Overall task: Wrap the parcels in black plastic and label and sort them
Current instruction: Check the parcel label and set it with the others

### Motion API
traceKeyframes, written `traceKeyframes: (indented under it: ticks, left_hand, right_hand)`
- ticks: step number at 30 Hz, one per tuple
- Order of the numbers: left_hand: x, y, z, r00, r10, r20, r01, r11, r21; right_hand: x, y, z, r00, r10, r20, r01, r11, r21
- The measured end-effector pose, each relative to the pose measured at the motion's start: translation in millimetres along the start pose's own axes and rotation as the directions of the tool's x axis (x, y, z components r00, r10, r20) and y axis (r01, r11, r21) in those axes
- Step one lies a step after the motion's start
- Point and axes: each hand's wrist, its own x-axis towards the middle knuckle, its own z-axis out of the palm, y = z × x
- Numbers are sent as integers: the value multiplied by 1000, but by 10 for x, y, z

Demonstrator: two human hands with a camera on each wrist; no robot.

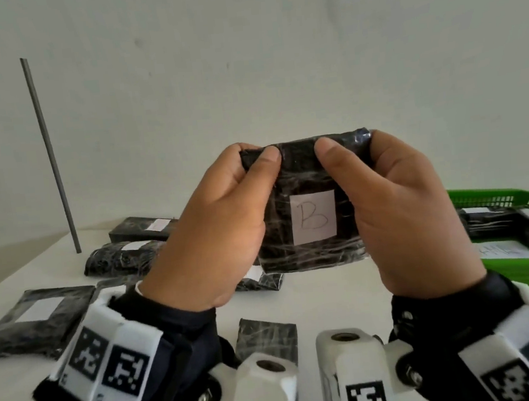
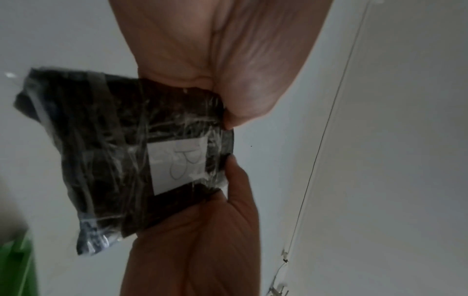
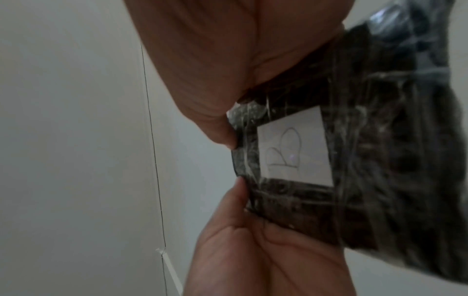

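A parcel wrapped in black plastic (image 1: 303, 177) is held up in the air in front of me, its white label (image 1: 314, 217) marked "B" facing me. My left hand (image 1: 226, 217) grips its left side, thumb pressed on the top front edge. My right hand (image 1: 396, 207) grips the right side the same way. In the left wrist view the parcel (image 2: 106, 152) and label (image 2: 179, 164) show between thumb and fingers. The right wrist view shows the parcel (image 3: 375, 160) and its label (image 3: 293, 148) pinched at the edge.
Several other black wrapped parcels (image 1: 35, 319) lie on the white table (image 1: 330, 294) at left and centre, one small one (image 1: 266, 332) near my wrists. A green basket (image 1: 519, 240) at right holds more parcels. A grey upright rod (image 1: 50, 156) stands at the back left.
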Motion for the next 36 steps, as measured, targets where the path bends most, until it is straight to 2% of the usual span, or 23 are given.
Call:
traceKeyframes:
  ticks: [8, 11, 15, 19, 22, 24, 27, 31, 36]
  left_hand:
    - [21, -19, -60, 999, 12, 46, -14, 998, 54]
    - [-7, 33, -48, 997, 55, 62, -60, 995, 82]
    - [-41, 82, -17, 999, 33, 36, -32, 999, -7]
    - [-45, 91, -31, 994, -34, 106, 42, 996, -74]
    - [-36, 75, -29, 999, -30, 43, 36, 988, -147]
    - [-2, 27, -67, 1000, -28, 0, 28, 984, -178]
    - [22, 4, -87, 993, -88, 79, 103, 972, -210]
    - [48, 22, -115, 995, -77, 59, 90, 963, -255]
    - [54, -5, -87, 994, -98, 39, 104, 966, -238]
  right_hand:
    - [-33, 64, 105, 999, 44, 11, -44, 999, 23]
    - [-38, 20, 80, 999, 37, -1, -37, 999, 18]
    - [-38, -51, 18, 999, 30, 12, -30, 999, -11]
    - [-54, -82, -13, 998, 57, 15, -56, 997, -47]
    - [-61, -94, -13, 995, 99, 28, -100, 994, 42]
    - [-48, -81, -14, 997, 76, -1, -75, 995, 65]
    - [-23, -52, -12, 996, 56, -72, -46, 990, 132]
    - [-9, -71, -47, 996, 85, 21, -88, 978, 192]
    - [2, -61, -85, 994, 110, 7, -110, 981, 159]
